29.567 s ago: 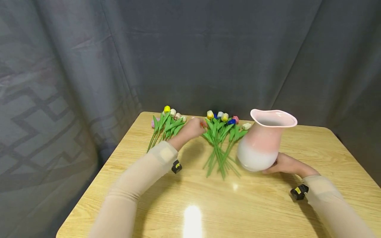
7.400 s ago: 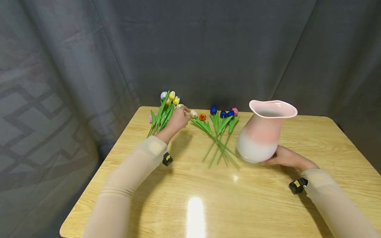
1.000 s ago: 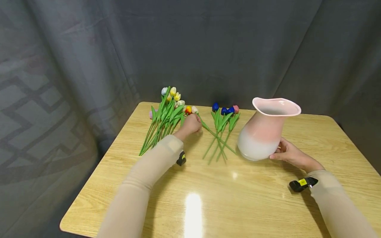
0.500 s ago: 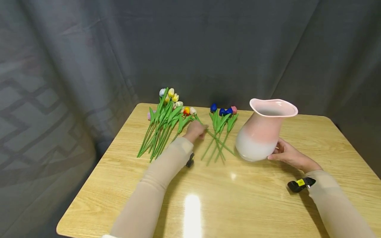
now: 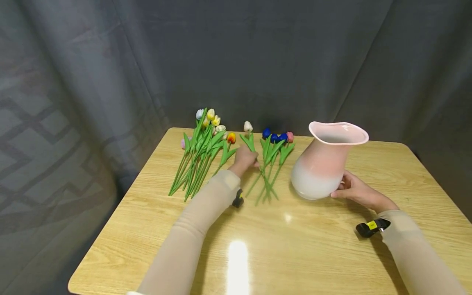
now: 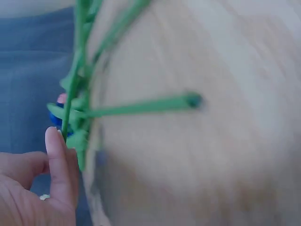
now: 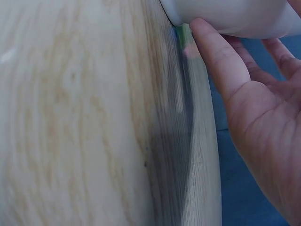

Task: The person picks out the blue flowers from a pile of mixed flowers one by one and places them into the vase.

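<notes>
In the head view my left hand (image 5: 245, 159) pinches the stem of a white tulip (image 5: 248, 127) between thumb and fingers; the bloom points toward the curtain. In the left wrist view a thin green stem (image 6: 70, 101) runs down to the fingertips, somewhat blurred. An orange-red tulip (image 5: 231, 138) lies just left of that hand. To its right lie several blue tulips (image 5: 274, 138) and a pink tulip (image 5: 289, 137), their stems crossing. My right hand (image 5: 359, 191) touches the lower side of a pink-and-white vase (image 5: 324, 168) with fingers fairly straight; the vase stands upright.
A fanned bunch of white, yellow and lilac tulips (image 5: 200, 151) lies on the left of the wooden table (image 5: 295, 254). Behind the far edge hangs a grey curtain (image 5: 258, 61). A black wrist camera (image 5: 372, 228) sits below the right wrist.
The white tulip has come away from beside the orange-red one, moving right and swinging more upright in my left hand. Earlier, more tulips moved to the left bunch. The vase stays put.
</notes>
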`<action>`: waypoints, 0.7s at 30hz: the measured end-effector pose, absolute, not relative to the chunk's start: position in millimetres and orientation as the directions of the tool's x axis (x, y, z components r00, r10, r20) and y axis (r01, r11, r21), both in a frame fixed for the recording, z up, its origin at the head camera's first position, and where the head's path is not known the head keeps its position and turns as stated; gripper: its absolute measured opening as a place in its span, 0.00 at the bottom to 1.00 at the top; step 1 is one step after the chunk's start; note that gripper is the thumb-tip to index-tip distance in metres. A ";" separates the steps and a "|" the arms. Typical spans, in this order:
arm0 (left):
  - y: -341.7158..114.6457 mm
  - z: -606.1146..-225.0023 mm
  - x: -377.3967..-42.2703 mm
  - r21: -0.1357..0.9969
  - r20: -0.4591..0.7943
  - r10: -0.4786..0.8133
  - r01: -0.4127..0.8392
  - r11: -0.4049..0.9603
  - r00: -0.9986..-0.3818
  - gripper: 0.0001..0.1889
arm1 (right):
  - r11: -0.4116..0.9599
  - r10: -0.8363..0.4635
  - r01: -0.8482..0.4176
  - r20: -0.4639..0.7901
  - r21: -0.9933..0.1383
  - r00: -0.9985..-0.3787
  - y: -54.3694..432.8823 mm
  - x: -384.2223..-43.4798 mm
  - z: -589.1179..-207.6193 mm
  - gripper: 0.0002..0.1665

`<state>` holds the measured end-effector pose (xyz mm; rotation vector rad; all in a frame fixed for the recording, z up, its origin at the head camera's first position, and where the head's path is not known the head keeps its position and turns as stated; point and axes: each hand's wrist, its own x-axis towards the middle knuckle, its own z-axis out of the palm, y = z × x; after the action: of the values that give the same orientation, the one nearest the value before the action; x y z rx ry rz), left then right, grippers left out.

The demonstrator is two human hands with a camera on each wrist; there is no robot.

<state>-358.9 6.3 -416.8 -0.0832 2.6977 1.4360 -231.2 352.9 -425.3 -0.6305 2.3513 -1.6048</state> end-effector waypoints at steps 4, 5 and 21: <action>7.7 -395.9 -357.1 0.936 -0.021 0.003 -0.019 0.352 -1.000 0.11 | 0.334 -0.455 -0.220 0.047 -0.917 -0.889 352.7 -230.5 -423.9 0.49; 6.6 -388.2 -355.5 0.953 0.008 0.007 0.009 0.303 -1.000 0.09 | 0.335 -0.456 -0.218 0.045 -0.917 -0.889 352.7 -230.4 -423.6 0.49; -70.6 -316.2 -339.1 0.768 0.391 0.016 0.336 0.546 -0.920 0.12 | 0.336 -0.456 -0.222 0.048 -0.915 -0.889 357.9 -229.6 -423.2 0.47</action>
<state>-339.1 -70.6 -316.2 0.3603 3.0519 1.6478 -229.6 357.9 -423.2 -0.6151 2.3823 -1.5781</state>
